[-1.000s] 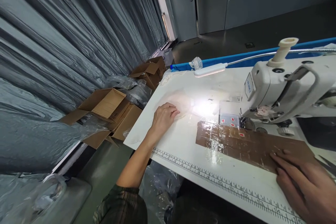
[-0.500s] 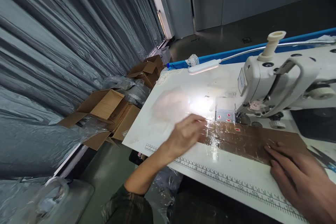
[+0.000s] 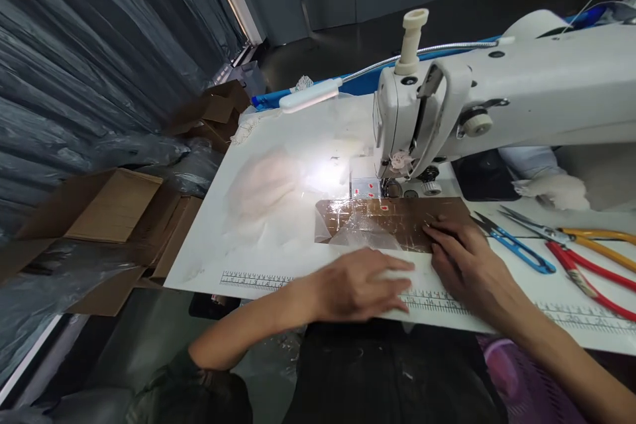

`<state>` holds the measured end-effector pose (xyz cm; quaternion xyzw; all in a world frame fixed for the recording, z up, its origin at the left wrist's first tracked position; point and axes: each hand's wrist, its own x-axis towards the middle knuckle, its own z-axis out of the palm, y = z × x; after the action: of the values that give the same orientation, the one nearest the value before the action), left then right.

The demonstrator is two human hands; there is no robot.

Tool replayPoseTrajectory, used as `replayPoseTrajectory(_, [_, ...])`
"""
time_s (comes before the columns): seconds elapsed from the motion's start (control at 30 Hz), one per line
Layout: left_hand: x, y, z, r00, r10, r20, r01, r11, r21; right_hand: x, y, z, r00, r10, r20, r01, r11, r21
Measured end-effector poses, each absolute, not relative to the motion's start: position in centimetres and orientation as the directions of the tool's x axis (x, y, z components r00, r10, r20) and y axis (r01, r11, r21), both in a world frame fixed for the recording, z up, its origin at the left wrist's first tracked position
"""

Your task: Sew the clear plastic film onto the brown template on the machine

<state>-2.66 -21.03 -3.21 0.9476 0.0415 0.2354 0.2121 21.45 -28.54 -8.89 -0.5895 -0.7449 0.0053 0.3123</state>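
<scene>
A brown, shiny strip (image 3: 417, 218) lies flat on the white table in front of the sewing machine's needle area. Over its front left part rests a sheer whitish piece (image 3: 365, 232), perhaps thin fabric. My right hand (image 3: 464, 258) lies on the strip's right end, fingers stretched out flat. Near the table's front edge, my left hand (image 3: 365, 285) hovers by the printed ruler, slightly blurred, its fingers apart and nothing visible in them. The sewing machine (image 3: 412, 119) stands just behind the strip, with red marks on the plate left of its needle.
Blue thread snips (image 3: 519, 245), scissors with orange handles (image 3: 601, 238) and a red-handled tool (image 3: 586, 278) lie at the right. A lit lamp (image 3: 311, 96) hangs over the table's back. Cardboard boxes (image 3: 114, 205) stand left of the table.
My view has swung right. My left hand has left the strip's left end and come toward the table's front edge. The sheer piece now shows on the strip; my right hand stays there.
</scene>
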Motion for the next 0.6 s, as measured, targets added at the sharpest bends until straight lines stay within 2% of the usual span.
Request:
replayPoseTrajectory(0.07, [-4.1, -19.2, -2.8, 0.836, 0.335, 0.435, 0.116, -0.882, 0.457, 21.3, -28.7, -8.4, -0.109, 0.877, 0.468, 0.853, 0.324, -0.409])
replayPoseTrajectory(0.13, [-5.4, -17.6, -2.4, 0.794, 0.524, 0.308, 0.346, -0.807, 0.479, 20.5, -29.0, -7.8, -0.145, 0.865, 0.480, 0.811, 0.382, -0.443])
replayPoseTrajectory(0.2, [-6.2, -16.6, -2.3, 0.762, 0.612, 0.211, 0.470, -0.747, 0.470, 19.4, -29.2, -7.3, -0.248, 0.843, 0.477, 0.760, 0.475, -0.444])
replayPoseTrajectory(0.27, [-6.4, -15.9, -2.4, 0.741, 0.651, 0.165, 0.535, -0.721, 0.440, 18.3, -29.3, -7.1, -0.376, 0.815, 0.441, 0.731, 0.553, -0.400])
replayPoseTrajectory(0.33, [-6.2, -15.4, -2.6, 0.716, 0.681, 0.157, 0.579, -0.703, 0.413, 17.7, -29.2, -7.2, -0.425, 0.815, 0.392, 0.749, 0.561, -0.352])
replayPoseTrajectory(0.43, [-5.5, -14.8, -2.3, 0.676, 0.710, 0.196, 0.592, -0.682, 0.429, 18.1, -28.7, -7.1, -0.337, 0.871, 0.357, 0.811, 0.461, -0.360])
replayPoseTrajectory(0.6, [-3.9, -15.0, -0.2, 0.620, 0.704, 0.345, 0.428, -0.673, 0.603, 19.7, -27.2, -5.3, -0.229, 0.918, 0.324, 0.793, 0.369, -0.485])
